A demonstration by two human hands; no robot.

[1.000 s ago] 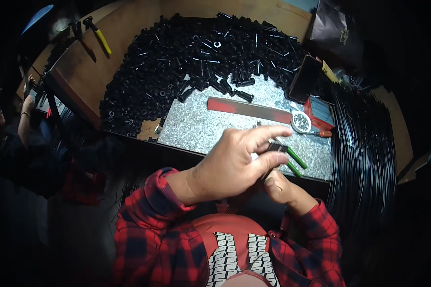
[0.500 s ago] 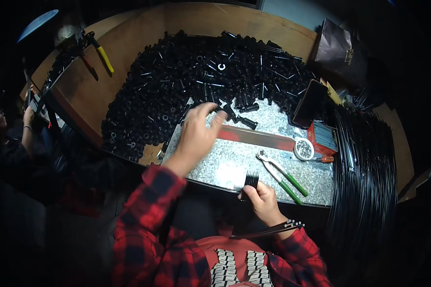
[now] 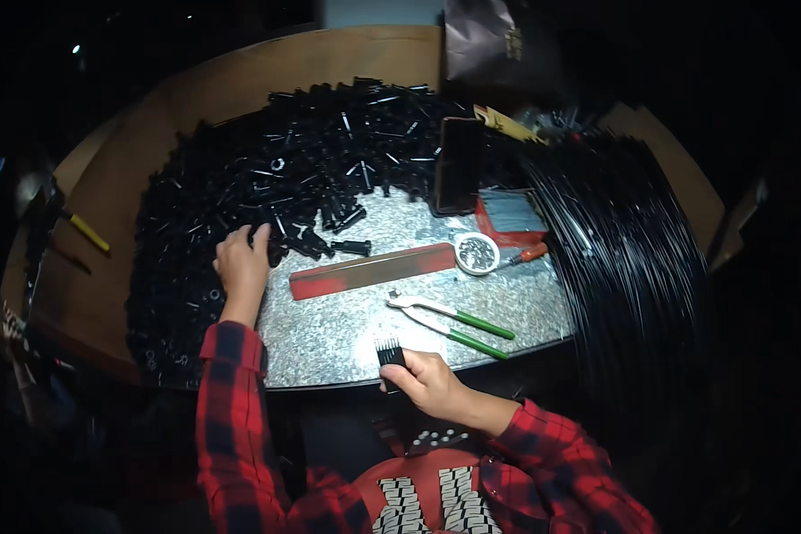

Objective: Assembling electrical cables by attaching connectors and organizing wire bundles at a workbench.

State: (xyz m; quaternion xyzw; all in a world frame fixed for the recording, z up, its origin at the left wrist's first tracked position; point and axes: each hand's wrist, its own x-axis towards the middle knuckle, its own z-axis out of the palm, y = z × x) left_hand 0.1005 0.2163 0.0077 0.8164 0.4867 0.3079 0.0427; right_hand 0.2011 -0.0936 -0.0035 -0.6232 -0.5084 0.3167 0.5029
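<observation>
head: black comb-like part point(image 3: 389, 352) pinched in right hand point(image 3: 427, 383) fingers.

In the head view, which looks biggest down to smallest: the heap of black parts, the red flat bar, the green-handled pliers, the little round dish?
1. Heap of black parts, by far the largest.
2. Red flat bar.
3. Green-handled pliers, slightly shorter than the bar.
4. Little round dish, the smallest.

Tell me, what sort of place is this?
Probably a small workshop bench for hand assembly. A big heap of small black parts covers the wooden table, green-handled pliers lie on a speckled work slab, and a bundle of black cables sits at the right.
</observation>
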